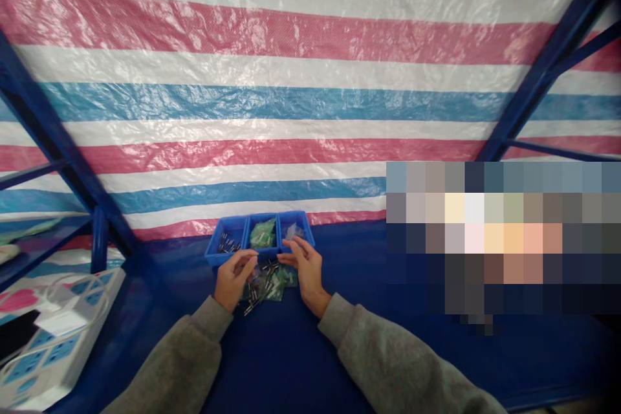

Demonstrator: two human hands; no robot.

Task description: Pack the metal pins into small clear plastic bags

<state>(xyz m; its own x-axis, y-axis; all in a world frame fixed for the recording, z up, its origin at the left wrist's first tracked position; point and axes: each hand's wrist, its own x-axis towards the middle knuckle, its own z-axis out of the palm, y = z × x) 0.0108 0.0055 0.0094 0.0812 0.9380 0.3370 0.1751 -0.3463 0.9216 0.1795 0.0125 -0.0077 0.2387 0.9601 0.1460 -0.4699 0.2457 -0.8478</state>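
Note:
My left hand (235,279) is closed, thumb and fingertips pinched together in front of the blue bins; anything between them is too small to make out. My right hand (306,270) is open, fingers stretched toward the left hand with a gap to the thumb. Between and below the hands lies a loose pile of dark metal-tipped rods (253,301) and green packets (275,287). Behind are three joined blue bins: the left bin (211,251) holds similar dark rods, the middle bin (262,251) green packets, and the right bin (308,228) clear plastic pieces, partly behind my right hand.
The blue tabletop (276,369) extends around the pile. At the left lies a white power strip (92,330) with cables. Behind the table hangs a striped plastic sheet (291,103) between blue metal posts (528,90). A blurred-out patch hides the right side.

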